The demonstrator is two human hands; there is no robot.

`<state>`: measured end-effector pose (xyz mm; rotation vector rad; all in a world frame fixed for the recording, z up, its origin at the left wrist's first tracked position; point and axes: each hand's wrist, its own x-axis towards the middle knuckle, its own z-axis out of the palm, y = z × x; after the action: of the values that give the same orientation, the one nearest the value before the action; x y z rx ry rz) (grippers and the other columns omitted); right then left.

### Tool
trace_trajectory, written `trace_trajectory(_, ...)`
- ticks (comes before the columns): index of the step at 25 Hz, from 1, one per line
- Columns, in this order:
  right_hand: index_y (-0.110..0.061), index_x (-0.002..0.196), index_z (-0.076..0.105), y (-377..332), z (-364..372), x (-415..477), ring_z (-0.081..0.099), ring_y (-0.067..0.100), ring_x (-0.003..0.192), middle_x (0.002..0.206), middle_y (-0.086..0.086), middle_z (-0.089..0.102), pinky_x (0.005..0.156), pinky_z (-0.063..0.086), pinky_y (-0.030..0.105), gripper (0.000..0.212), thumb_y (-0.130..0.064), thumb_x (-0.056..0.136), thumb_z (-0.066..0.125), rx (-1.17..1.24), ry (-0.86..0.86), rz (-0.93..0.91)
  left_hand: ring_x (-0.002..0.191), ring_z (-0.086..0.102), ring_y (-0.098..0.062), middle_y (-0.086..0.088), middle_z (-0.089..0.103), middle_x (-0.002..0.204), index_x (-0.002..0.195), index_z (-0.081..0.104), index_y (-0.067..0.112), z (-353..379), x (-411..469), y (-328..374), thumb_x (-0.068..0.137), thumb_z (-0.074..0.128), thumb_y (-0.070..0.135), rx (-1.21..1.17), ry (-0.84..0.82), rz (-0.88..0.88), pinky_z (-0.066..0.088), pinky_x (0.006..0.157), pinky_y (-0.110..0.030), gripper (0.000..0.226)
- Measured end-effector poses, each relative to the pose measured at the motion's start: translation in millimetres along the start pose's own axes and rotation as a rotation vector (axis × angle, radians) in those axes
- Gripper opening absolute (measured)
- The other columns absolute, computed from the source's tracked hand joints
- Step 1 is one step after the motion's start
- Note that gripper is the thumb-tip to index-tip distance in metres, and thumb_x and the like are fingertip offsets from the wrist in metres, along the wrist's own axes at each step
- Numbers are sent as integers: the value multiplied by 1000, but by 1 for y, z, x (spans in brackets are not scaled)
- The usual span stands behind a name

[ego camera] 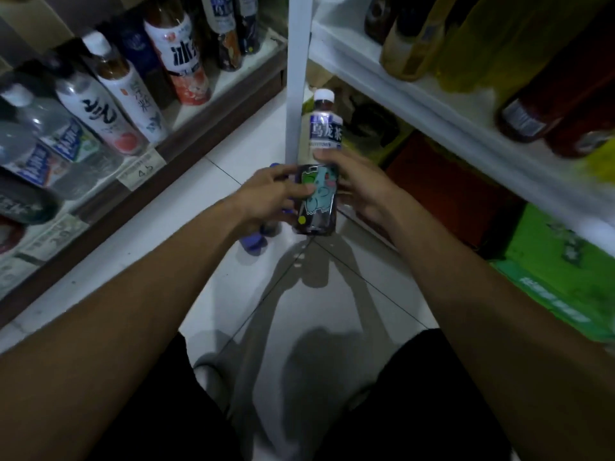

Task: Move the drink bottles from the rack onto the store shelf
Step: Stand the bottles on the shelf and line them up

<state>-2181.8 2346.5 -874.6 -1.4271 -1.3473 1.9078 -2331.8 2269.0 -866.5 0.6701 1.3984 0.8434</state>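
Note:
Both hands hold one drink bottle [322, 128] upright at the centre of the head view. It has a white cap, a white and blue label, and a dark lower band with a green cartoon figure. My left hand [268, 194] grips the lower band from the left, its thumb lying across the picture. My right hand [361, 186] wraps the bottle from the right, just under the label. The white rack [416, 98] stands at the right, with dark and yellow bottles [549, 104] on its upper level. The store shelf [213, 91] at the left carries several bottles [116, 94] and price tags.
The rack's white post [296, 78] rises right behind the held bottle. Green cartons [559, 271] and a red box [456, 191] sit under the rack. A blue-purple object [253, 242] lies on the white tiled floor [299, 311], partly hidden by my left hand.

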Motion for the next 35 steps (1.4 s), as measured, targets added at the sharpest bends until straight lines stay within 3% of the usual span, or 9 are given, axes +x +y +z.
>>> trace_trajectory(7,-36,114,63,-160,35,-104,64,17,109,113,-5,70,91,54,42,29,-36,86,72,-38,-174,106,82,71,-18,-5,71,98,125,49,19,-17,-129,139,90,64,10,-63,44,-47,59,72,-34,40)
trace_trajectory(11,-22,130,53,-273,69,-163,70,20,102,114,3,70,81,59,40,54,-24,82,78,-120,-260,92,102,68,-22,-5,69,114,133,49,25,-48,-217,227,89,65,14,-47,42,-45,54,92,-44,48)
trace_trajectory(15,-12,111,67,-377,106,-216,73,13,90,100,2,75,72,59,29,31,-21,83,77,-216,-331,43,104,68,-20,-2,68,115,130,50,26,-72,-295,316,91,62,11,-45,18,3,55,89,-40,44)
trace_trajectory(20,-8,110,69,-475,144,-262,73,19,91,101,5,75,75,61,34,35,-23,80,79,-197,-206,-123,102,69,-23,-7,67,118,129,50,25,-99,-366,411,89,66,20,40,80,116,53,93,-46,43)
trace_trajectory(24,-13,108,72,-556,171,-293,72,10,85,97,-1,76,67,58,28,34,-26,78,81,-217,-160,-273,81,71,-17,-9,71,103,129,51,18,-117,-419,475,87,68,25,142,164,195,60,67,-31,46)
trace_trajectory(27,-13,105,74,-617,195,-313,73,17,91,99,1,76,75,60,37,32,-26,77,82,-161,-161,-391,96,67,-23,-9,70,111,112,62,28,-133,-455,518,75,76,35,170,184,303,56,89,-46,40)
trace_trajectory(30,-12,105,72,-677,225,-337,73,20,92,101,5,76,81,60,37,28,-21,80,79,-124,-185,-539,90,70,-17,-4,71,106,104,63,28,-154,-489,566,83,73,27,146,220,441,58,74,-32,24)
trace_trajectory(33,-11,114,67,-726,249,-354,73,17,96,107,5,75,86,58,34,40,-25,79,80,-146,-242,-634,100,69,-23,-6,69,114,112,62,22,-174,-511,608,79,75,28,144,263,571,56,83,-35,36)
trace_trajectory(35,-16,122,62,-752,261,-361,70,19,102,114,2,72,93,55,41,59,-37,71,83,-225,-277,-699,94,69,-19,-5,67,113,115,59,19,-184,-518,623,85,68,21,94,283,633,56,78,-31,32)
